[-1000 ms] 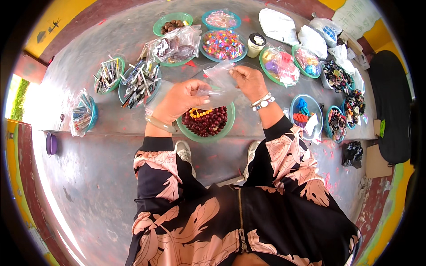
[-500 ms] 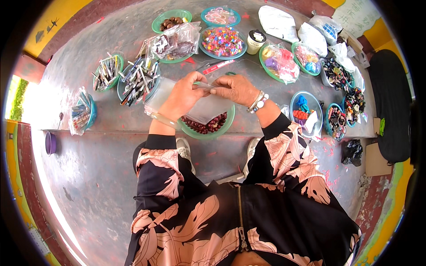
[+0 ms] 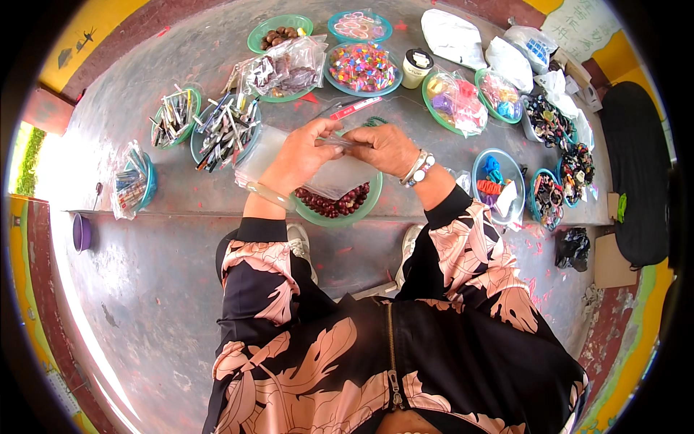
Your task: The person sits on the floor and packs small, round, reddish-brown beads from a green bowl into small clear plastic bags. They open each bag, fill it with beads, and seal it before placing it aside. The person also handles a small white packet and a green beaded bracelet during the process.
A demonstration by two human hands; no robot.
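Observation:
A clear plastic bag [image 3: 338, 177] hangs between my two hands, its upper edge pinched at both sides. My left hand [image 3: 298, 158], with a pale bangle at the wrist, is closed on the edge with thumb and fingers. My right hand [image 3: 387, 150], wearing bracelets, also pinches it, fingers bent over the plastic. Under the bag, a green bowl [image 3: 327, 219] holds dark red beads [image 3: 345, 205]; the bag hides part of them. More clear plastic bags [image 3: 269, 143] lie to the left, partly behind my left forearm.
Bowls of pens [image 3: 228, 134] stand on the left of the raised grey ledge. Farther back are a bowl of colourful small pieces [image 3: 361, 69], a lidded cup [image 3: 416, 69] and white bags [image 3: 452, 37]. Bowls of hair ties [image 3: 549, 195] sit right. My shoes are below the ledge.
My right hand has turned slightly, its fingers curling more over the bag's edge. My left hand stays nearly in place.

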